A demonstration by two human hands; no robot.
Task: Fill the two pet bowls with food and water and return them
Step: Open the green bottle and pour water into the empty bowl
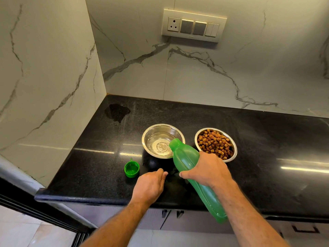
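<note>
Two steel pet bowls stand side by side on the black counter (267,139). The left bowl (151,134) holds some clear water. The right bowl (235,150) is full of brown kibble. My right hand (206,170) grips a green plastic bottle (185,157) around its middle, tilted with its open mouth over the near rim of the water bowl. My left hand (151,184) rests on the counter in front of the water bowl, fingers loosely curled, holding nothing. The bottle's green cap (132,168) lies open side up to the left of that hand.
A wet patch (117,111) lies on the counter near the back left corner. Marble walls close the counter at the left and back, with a switch panel (194,25) on the back wall. Cabinet drawers (178,216) sit below the front edge.
</note>
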